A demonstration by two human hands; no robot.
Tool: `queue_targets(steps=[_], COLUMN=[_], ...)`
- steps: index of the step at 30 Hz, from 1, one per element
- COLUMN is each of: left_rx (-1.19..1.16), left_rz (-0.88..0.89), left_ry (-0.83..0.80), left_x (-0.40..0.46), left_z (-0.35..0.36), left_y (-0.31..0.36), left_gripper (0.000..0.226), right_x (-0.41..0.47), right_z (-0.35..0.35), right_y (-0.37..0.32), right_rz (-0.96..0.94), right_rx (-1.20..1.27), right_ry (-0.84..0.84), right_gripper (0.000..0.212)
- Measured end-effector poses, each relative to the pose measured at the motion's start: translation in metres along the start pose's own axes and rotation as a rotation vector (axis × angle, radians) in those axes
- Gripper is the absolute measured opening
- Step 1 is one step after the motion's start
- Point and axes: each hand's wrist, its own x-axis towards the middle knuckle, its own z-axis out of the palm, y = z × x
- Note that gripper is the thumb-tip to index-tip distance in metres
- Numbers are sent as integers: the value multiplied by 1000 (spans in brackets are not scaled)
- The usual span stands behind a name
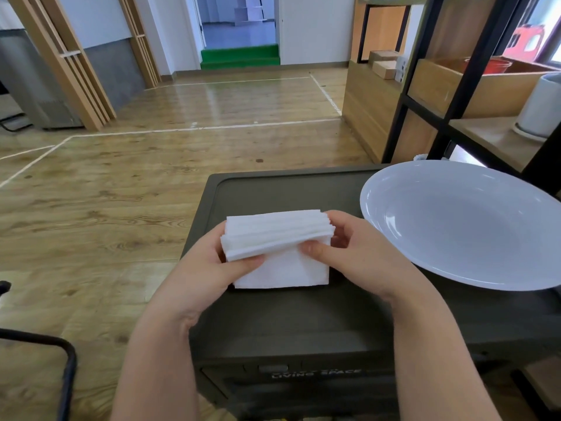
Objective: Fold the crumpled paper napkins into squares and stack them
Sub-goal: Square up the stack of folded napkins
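The paper napkins (pixel 277 238) are held at the centre of the frame, above the dark box lid (pixel 273 192). A thick stack of folded napkins is raised at a tilt, and one flat napkin (pixel 288 271) is seen below it, resting on the lid. The stack is gripped at its left end by the left hand (pixel 209 262), with the thumb curled over the lower front edge. The right end is pinched by the right hand (pixel 355 247), with fingers behind the stack and the thumb in front. Both hands are closed on the stack; neither is spread wide.

The long axis of the stack is aligned left to right across the frame, between the two hands. The loose layered edges are fanned toward the upper right, nearest the right hand. Squaring of those edges is judged to fall to the right hand.

A white bowl (pixel 455 268) is set at the right, just beside the right hand.
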Motion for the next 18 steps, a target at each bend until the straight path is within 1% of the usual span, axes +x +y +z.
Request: queue_targets(steps=[2, 4, 9, 11, 15, 16, 18], left_rx=[109, 226, 559, 647, 658, 643, 609], left_rz=[31, 65, 107, 92, 52, 48, 52], left_ry=[15, 27, 23, 32, -25, -36, -35], left_x=[-2, -6, -14, -16, -14, -14, -15], left_z=[-2, -4, -5, -6, -8, -9, -9], left_y=[2, 7, 20, 21, 15, 15, 17], left_gripper=[47, 55, 91, 100, 104, 102, 89], right_x=[-2, -6, -16, -18, -18, -17, -16], right_z=[-3, -6, -2, 2, 9, 10, 11], right_y=[-3, -8, -27, -33, -36, -36, -35], right_rz=[-27, -46, -77, -86, -74, -68, -59], right_rx=[-124, -212, -469, -524, -524, -531, -543], right_ry=[16, 39, 16, -15, -56, -55, -39], right_gripper=[32, 37, 54, 58, 65, 69, 77])
